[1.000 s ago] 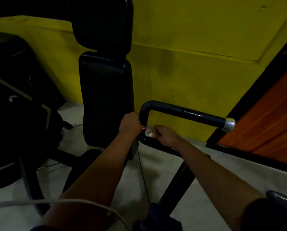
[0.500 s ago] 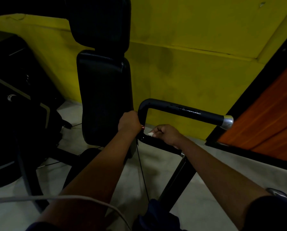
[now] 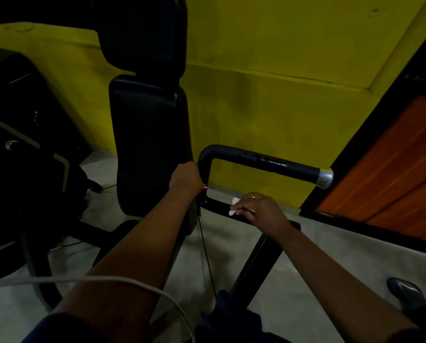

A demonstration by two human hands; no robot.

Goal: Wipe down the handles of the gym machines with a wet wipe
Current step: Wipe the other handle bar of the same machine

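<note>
A black U-shaped machine handle (image 3: 261, 162) with a silver end cap juts out to the right of the padded seat back. My left hand (image 3: 185, 179) grips the handle's vertical bend, just beside the pad. My right hand (image 3: 259, 210) is curled over the lower black bar (image 3: 219, 206) of the handle and holds a white wet wipe (image 3: 233, 206) against it; bits of the wipe show past my fingers. A ring is on one finger of the right hand.
The black seat-back pads (image 3: 150, 144) stand upright at centre left. More dark machine frame (image 3: 21, 144) fills the left. A yellow wall (image 3: 281, 82) is behind, an orange panel (image 3: 392, 169) at right. A white cable (image 3: 108, 280) crosses low; a shoe (image 3: 404, 292) is at lower right.
My right hand with the wipe has slid to the right along the lower bar, away from the bend. My left hand has stayed at the bend.
</note>
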